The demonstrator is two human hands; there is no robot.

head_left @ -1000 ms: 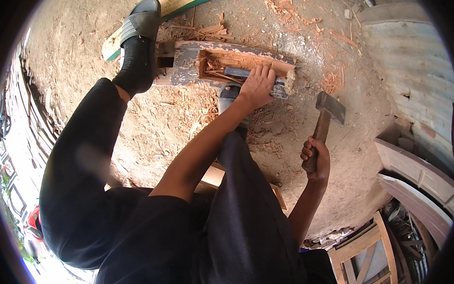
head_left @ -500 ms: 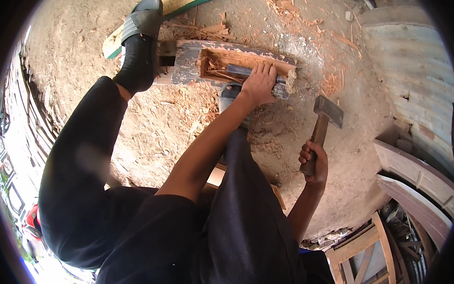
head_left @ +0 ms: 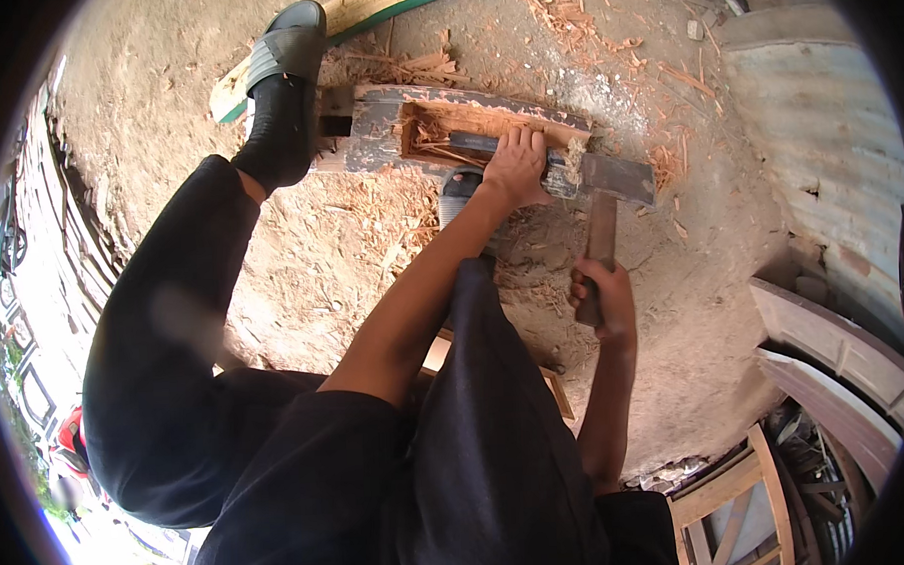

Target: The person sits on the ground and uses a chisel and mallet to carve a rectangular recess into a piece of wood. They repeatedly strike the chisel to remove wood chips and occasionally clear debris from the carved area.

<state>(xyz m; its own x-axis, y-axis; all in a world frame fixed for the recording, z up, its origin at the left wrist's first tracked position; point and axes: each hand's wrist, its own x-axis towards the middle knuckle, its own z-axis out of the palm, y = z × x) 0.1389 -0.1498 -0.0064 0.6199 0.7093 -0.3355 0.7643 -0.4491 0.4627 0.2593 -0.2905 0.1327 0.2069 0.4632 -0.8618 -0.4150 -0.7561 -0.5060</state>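
I'm watching right hand (head_left: 605, 297) clutching hammer (head_left: 602, 219), its head hanging near right end of hollowed timber (head_left: 372, 126); left hand (head_left: 516, 169) gripping dark flat tool (head_left: 473, 142) reaching along timber's hollow.

pale green-edged plank (head_left: 373, 12) lying on dirt ground (head_left: 693, 344), weathered corrugated metal sheet (head_left: 815, 135) along the right, 2 brownish panels (head_left: 827, 331) below it, light wooden frame (head_left: 718, 485) at lower right, red object (head_left: 71, 433) far left
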